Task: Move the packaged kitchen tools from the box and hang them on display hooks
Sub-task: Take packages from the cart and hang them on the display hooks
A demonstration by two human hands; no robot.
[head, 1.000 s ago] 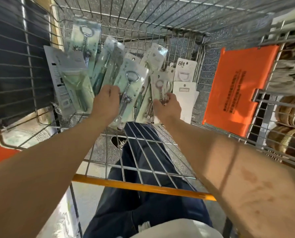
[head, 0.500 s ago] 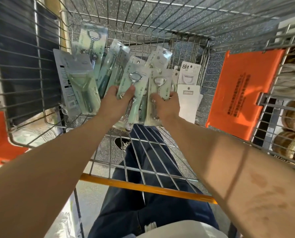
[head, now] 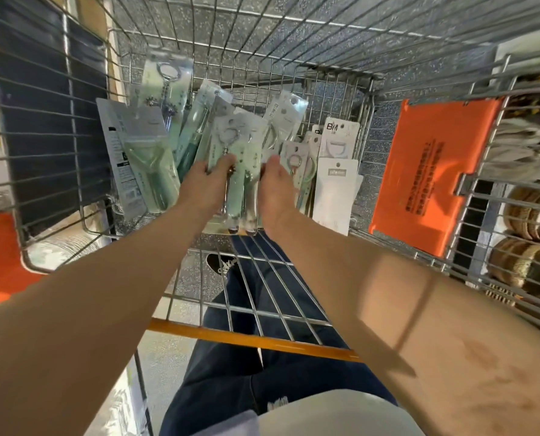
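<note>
Several clear packs of green-handled kitchen tools stand in the far part of a wire cart basket (head: 325, 36). My left hand (head: 204, 184) grips a stack of bottle-opener packs (head: 238, 171) from the left side, thumb across the front. My right hand (head: 276, 187) holds the same stack from the right, thumb on its front. A wide peeler pack (head: 142, 158) leans at the left, and slim green tool packs (head: 196, 127) stand behind it. White-carded packs (head: 336, 187) stand at the right. No display hooks are in view.
An orange plastic flap (head: 429, 174) hangs on the cart's right wall. Woven baskets (head: 527, 215) sit on shelving beyond it. A lower wire shelf and orange bar (head: 250, 339) lie under my arms, with my legs and a shoe (head: 221, 265) below.
The right hand brought its opener pack over against the pack in the left hand; both hands now hold them together as one stack. The view shifted slightly.
</note>
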